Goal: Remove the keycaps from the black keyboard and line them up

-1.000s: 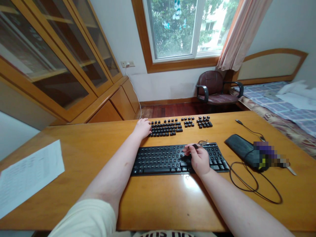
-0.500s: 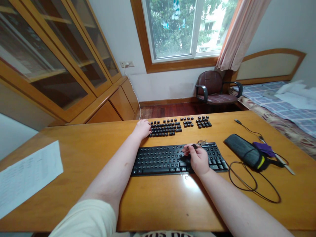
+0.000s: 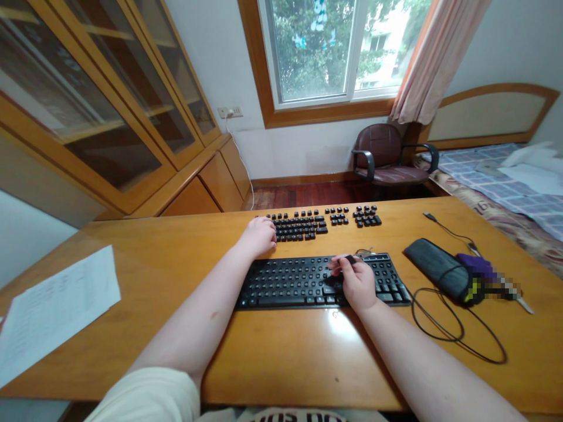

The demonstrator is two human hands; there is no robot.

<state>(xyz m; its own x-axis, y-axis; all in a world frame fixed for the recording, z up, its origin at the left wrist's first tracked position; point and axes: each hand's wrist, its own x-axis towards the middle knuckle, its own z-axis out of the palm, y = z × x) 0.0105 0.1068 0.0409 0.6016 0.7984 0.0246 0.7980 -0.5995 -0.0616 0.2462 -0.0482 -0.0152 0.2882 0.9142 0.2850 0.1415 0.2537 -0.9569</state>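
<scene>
A black keyboard base (image 3: 290, 281) with its keycaps off lies in the middle of the wooden desk (image 3: 272, 351). Behind it, loose black keycaps (image 3: 303, 225) are laid out in rows, with two smaller groups (image 3: 366, 216) to the right. My left hand (image 3: 259, 235) rests curled at the left end of the keycap rows, touching them. My right hand (image 3: 357, 281) sits on the right half of the keyboard base, pinching a small dark piece (image 3: 349, 259) between thumb and fingers; a thin wire tool (image 3: 364, 253) lies just beyond it.
A black pouch (image 3: 437, 269) and a looped black cable (image 3: 453, 328) lie right of the keyboard. A printed sheet (image 3: 53, 305) lies at the desk's left edge. A cabinet stands left, a maroon chair (image 3: 380, 155) and a bed behind.
My left hand has shifted slightly toward me at the left end of the keycap rows. My right hand stays on the keyboard with the same pinch. The camera has moved a little.
</scene>
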